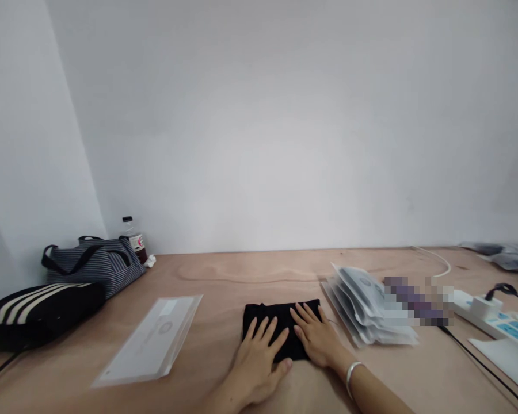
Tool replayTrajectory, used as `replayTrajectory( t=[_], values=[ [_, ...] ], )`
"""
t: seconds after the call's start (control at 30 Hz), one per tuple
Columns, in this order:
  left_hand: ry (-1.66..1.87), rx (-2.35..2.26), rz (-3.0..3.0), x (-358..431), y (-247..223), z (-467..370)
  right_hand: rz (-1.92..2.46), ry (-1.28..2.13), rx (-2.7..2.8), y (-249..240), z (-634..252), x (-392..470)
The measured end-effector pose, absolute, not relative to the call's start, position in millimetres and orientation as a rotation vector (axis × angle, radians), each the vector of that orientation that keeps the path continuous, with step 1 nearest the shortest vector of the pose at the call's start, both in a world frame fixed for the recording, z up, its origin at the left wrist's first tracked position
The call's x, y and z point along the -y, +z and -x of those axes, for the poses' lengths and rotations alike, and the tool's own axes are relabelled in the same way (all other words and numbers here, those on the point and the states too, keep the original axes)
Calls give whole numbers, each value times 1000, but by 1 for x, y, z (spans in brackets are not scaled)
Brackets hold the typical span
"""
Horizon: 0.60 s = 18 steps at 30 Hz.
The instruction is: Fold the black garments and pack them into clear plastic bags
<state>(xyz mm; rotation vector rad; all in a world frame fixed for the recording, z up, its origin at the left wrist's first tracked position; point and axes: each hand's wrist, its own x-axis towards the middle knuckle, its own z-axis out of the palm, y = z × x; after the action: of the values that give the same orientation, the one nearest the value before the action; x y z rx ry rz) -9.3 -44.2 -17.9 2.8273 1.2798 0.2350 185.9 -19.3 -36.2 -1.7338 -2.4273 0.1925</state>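
A folded black cloth point(282, 313) lies flat on the wooden table in front of me. Pressed on its left part is my left hand point(259, 356), fingers spread. My right hand point(316, 336), with a silver bangle at the wrist, rests on the cloth's right part, its fingers stretched out too. To the left lies a frosted plastic zip bag point(151, 339) with a round printed mark. Just right of the cloth is a stack of similar frosted bags point(365, 305); whether they hold anything dark inside is hard to tell.
At the far left stand a black bag with white stripes point(43, 313), a striped handbag point(95, 261) and a bottle point(136, 238). To the right are a white power strip point(496, 319) with a plug, black cables, a blurred-out purple object point(414, 299) and grey plastic packets point(511, 256).
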Motion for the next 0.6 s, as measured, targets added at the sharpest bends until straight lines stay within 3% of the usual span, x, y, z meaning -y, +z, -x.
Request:
replayTrajectory(
  t=[0.33, 0.6],
  values=[
    [460, -1445, -2778, 44, -17, 29, 1767, 214, 2398, -37, -184, 20],
    [104, -1687, -2451, 40, -24, 74, 1824, 83, 2236, -39, -185, 20]
  ],
)
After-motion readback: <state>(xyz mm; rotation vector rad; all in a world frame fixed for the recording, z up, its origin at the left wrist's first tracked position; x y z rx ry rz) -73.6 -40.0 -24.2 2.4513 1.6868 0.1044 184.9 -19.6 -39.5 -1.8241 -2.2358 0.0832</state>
